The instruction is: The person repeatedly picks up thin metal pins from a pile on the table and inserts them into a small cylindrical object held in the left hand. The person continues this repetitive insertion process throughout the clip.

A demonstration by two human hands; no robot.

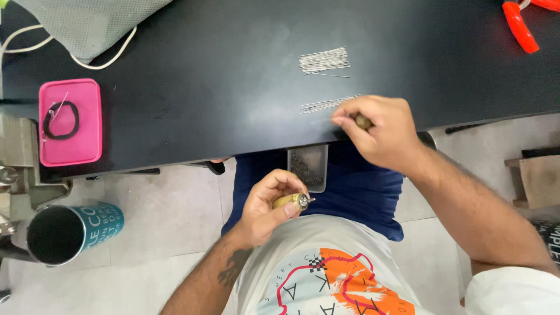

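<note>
I see the black table (221,87) spreading above both hands. On its far-left edge sits a pink tray (70,122) w/ a black hair loop (60,120) in it — well apart from either grip. Left hand (269,205) is over the lap, fingers curled closed round a small yellowish tool w/ metal tip (293,201). Just above that grip sits a clear box of dark bits (308,166). Right hand (379,129) rests at the table edge, closed on a small brownish piece (363,122) — can't tell what. Thin wire pins (325,105) lie touching its fingertips; a second pin bundle (324,60) lies beyond, apart.
</note>
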